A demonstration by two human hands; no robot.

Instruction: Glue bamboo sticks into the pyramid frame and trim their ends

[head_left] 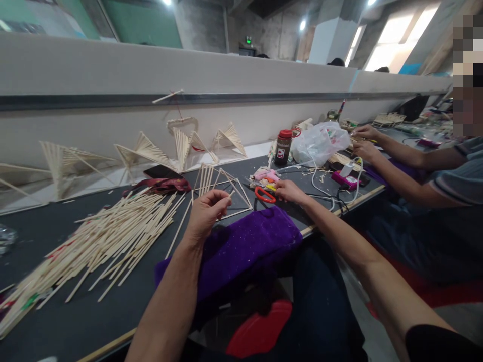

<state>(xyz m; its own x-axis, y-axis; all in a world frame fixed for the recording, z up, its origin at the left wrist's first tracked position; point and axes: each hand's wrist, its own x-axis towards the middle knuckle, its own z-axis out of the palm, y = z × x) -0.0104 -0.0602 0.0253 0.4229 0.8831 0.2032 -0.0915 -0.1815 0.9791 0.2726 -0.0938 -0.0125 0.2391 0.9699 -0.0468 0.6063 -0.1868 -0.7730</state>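
My left hand [211, 208] is closed in a pinch above the purple cloth [249, 241], and the pale end of a thin wooden stick [232, 193] shows at its fingertips. Just behind it on the table stands a stick frame [243, 191] with a fan of sticks. Over to the right, my right hand [290, 192] has its fingers curled together at a small pile, beside the orange handle of scissors [265, 195] and a yellow item [270, 187]. Whatever those fingers grip is hidden.
Loose wooden sticks [113, 236] cover the table's left side. Twisted stick models [147, 151] line the back wall. Behind my right hand are a red-capped bottle [283, 148], a plastic bag [320, 143], white cables [315, 176] and a pink device [345, 180]. A co-worker's hands [364, 141] work at right.
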